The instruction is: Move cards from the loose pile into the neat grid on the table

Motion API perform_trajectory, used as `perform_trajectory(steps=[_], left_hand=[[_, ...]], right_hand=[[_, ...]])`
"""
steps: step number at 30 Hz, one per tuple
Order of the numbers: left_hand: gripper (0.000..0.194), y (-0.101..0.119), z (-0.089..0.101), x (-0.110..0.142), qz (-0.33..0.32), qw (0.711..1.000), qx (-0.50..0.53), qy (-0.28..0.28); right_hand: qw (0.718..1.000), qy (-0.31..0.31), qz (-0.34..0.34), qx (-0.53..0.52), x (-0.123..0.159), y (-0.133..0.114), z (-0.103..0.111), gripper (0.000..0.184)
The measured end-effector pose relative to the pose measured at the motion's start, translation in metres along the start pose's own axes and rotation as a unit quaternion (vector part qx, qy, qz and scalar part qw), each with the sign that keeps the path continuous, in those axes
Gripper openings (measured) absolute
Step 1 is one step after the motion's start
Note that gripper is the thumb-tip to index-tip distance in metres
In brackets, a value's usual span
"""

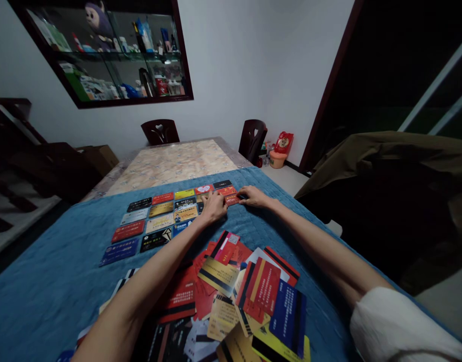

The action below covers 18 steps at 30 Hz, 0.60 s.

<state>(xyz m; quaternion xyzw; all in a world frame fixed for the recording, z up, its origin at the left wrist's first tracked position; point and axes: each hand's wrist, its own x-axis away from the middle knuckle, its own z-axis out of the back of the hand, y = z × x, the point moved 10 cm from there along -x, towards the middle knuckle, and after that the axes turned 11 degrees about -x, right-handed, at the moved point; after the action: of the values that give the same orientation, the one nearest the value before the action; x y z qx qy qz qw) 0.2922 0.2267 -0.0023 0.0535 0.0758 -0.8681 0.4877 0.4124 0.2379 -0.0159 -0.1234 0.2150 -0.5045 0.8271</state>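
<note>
At the right end of a grid of laid-out cards, a red card [232,199] lies between my two hands. My left hand [214,206] is at its left edge with the fingers bent down, partly hiding the cards beneath. The curled fingers of my right hand [255,196] press on the card's right edge. Just above sits another red card [227,191], and above that a black card [222,184]. The grid also includes a yellow card [184,193] and a blue card [119,252]. Nearer to me spreads a loose, overlapping pile of cards, with a dark blue card [288,318] on top.
A blue cloth [76,241] covers the near part of the table; the patterned tabletop [178,161] shows beyond. Two dark chairs [161,132] stand at the far side. A brown garment [370,156] drapes at the right. A glass-shelved cabinet [113,55] is set in the wall.
</note>
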Motion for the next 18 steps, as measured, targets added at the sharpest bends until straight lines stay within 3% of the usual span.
perform_trajectory(steps=[18], left_hand=[[0.028,0.015,0.013,0.014,-0.013,1.000,-0.002,0.007]], right_hand=[[1.000,0.024,-0.001,0.011,0.016,-0.008,0.002,0.033]])
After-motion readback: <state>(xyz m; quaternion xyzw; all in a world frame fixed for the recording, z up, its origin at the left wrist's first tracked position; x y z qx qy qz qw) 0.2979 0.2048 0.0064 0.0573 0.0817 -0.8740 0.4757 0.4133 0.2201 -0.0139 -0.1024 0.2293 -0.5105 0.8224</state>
